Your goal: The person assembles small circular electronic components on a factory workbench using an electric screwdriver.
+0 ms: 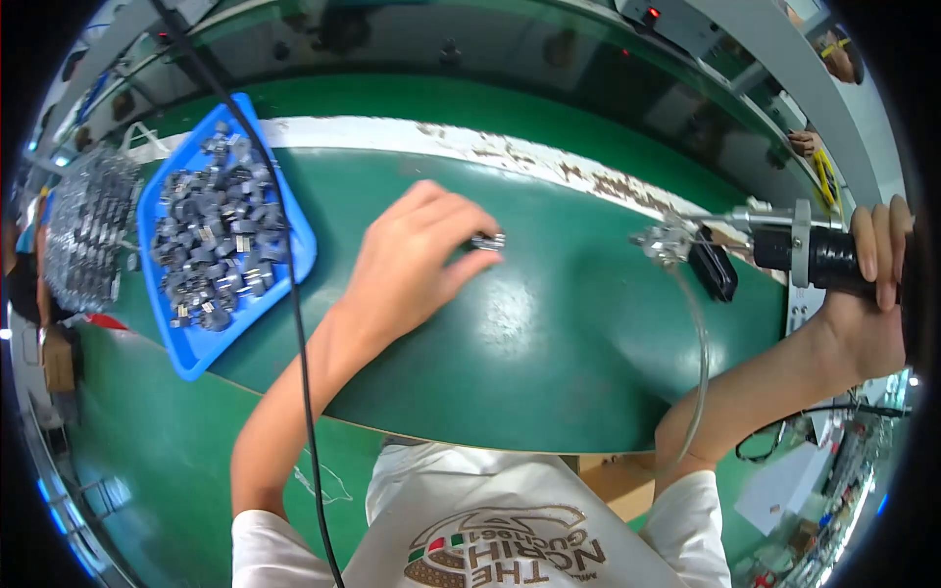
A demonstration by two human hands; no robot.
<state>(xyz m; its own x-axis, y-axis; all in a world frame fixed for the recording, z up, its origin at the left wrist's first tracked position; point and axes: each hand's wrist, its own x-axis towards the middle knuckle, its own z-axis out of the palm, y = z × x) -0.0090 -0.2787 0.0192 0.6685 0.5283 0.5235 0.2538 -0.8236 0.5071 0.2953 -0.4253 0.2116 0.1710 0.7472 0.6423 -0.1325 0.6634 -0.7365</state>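
Note:
Over the green tabletop, my left hand point(417, 245) is closed in a pinch on a small dark part with metal prongs point(488, 241). The prongs stick out to the right between thumb and fingers; the rest of the part is hidden by the hand. At the far right my right hand point(875, 269) wraps its fingers round a thick black cylinder point(823, 257), which sits in a metal ring clamp. From the cylinder a metal rod runs left to a shiny metal fixture point(667, 242), which stands apart from my left hand.
On the left a blue tray point(306, 245) holds many dark grey parts with metal prongs. Stacked clear plastic trays point(93, 230) stand beyond it. A black block point(714, 267) lies beside the fixture. A clear tube point(704, 353) and a black cable point(296, 304) cross the view. Another person's hand point(806, 144) shows at upper right.

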